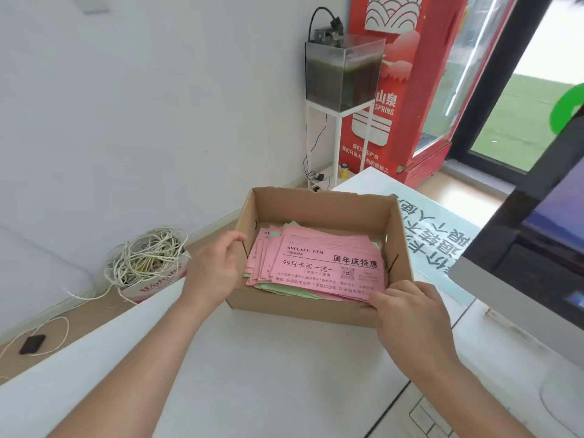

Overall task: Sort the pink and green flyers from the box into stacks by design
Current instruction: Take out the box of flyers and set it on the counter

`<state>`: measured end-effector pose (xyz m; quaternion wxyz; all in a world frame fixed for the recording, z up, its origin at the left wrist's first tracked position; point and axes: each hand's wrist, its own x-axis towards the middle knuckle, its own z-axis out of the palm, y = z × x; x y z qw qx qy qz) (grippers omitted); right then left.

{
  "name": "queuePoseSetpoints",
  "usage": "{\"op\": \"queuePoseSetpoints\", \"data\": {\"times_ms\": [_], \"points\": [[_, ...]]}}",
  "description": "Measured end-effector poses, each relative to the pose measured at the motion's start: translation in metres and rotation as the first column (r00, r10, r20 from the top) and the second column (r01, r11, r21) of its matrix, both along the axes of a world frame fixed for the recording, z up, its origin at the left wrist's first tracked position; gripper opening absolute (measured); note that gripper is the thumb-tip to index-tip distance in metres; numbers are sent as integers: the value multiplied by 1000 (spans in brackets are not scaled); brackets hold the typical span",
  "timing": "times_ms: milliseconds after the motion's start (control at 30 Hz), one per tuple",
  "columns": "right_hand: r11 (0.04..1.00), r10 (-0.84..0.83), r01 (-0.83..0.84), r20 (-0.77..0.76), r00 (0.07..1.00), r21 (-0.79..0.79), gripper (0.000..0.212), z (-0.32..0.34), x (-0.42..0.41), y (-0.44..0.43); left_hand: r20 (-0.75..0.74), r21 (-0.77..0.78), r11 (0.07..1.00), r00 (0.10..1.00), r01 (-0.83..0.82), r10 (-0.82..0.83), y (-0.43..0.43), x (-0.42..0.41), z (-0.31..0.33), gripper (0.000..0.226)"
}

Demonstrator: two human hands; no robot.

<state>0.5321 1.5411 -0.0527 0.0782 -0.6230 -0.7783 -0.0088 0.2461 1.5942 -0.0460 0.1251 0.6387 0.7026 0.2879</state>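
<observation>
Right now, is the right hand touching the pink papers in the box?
Touching. In the head view the fingertips of the right hand lie on the near corner of the top pink flyer, no gap showing.

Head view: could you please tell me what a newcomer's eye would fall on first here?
The open cardboard box at the centre of the white table draws the eye, with its untidy pile of pink flyers and green flyers peeking out beneath. The left hand is at its left wall and the right hand at its near right corner. Behind stands a bright red fridge.
</observation>
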Motion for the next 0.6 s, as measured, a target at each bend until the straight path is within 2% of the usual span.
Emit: {"op": "queuePoseSetpoints", "data": {"times_ms": [67,100,167,200,267,333,367,433,500,600], "points": [[992,-14,24,87,996,-122,13,19,3,9,-146,-22,997,986,77,-80,16,5,2,37],[981,6,13,98,995,-194,17,31,5,15,-282,5,991,951,134,-127,24,6,2,37],[957,22,-27,-22,1000,-288,30,57,6,27,-511,25,955,825,295,-241,38,11,7,35],[960,10,-40,-108,994,-278,34,69,3,37,-555,-56,922,756,382,-347,46,18,11,34],[964,46,-86,-164,985,-251,41,77,-4,65,-532,-351,792,590,499,-608,64,40,17,36],[928,134,-147,-59,989,-344,56,65,-16,101,-520,-568,645,384,511,-763,80,65,11,52],[892,185,-160,16,983,-423,67,54,-24,115,-528,-627,611,313,483,-790,87,74,5,65],[806,274,-138,157,949,-575,90,29,-36,134,-537,-713,580,225,394,-813,98,82,-11,96],[751,327,-99,237,915,-653,109,8,-42,143,-538,-751,571,194,332,-820,103,86,-21,114],[789,377,-112,332,865,-603,122,-8,-48,142,-567,-735,572,132,365,-813,102,91,-24,112]]}}
